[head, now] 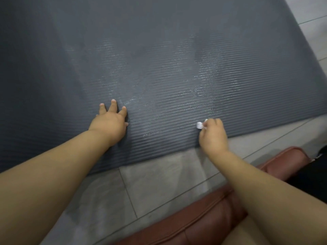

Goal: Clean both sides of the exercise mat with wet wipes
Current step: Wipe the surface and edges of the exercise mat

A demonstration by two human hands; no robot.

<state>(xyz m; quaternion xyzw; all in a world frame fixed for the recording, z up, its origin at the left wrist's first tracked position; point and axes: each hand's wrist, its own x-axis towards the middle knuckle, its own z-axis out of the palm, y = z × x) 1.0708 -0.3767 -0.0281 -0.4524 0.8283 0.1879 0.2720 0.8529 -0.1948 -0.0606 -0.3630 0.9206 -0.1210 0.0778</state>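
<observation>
Left hand (110, 122): flat on the mat, fingers spread, holding nothing.
Right hand (213, 135): curled round a small white wet wipe (200, 125), pressed to the mat near its front edge.
Exercise mat (159, 59): dark grey, ribbed, spread on the tiled floor (150, 184), streaked with wet sheen.
Brown cushion (208, 220): beside the right arm.

- A reddish-brown leather cushion (203, 225) with a piped seam along its edge lies at an angle.
- The grey tiled floor (150, 184) lies under the cushion and spreads to its left, crossed by thin pale grout lines. Lighter tiles show well beyond the cushion's far end.
- A black object (311, 174) sits against the right side of the cushion's far end, too dark to identify.
</observation>
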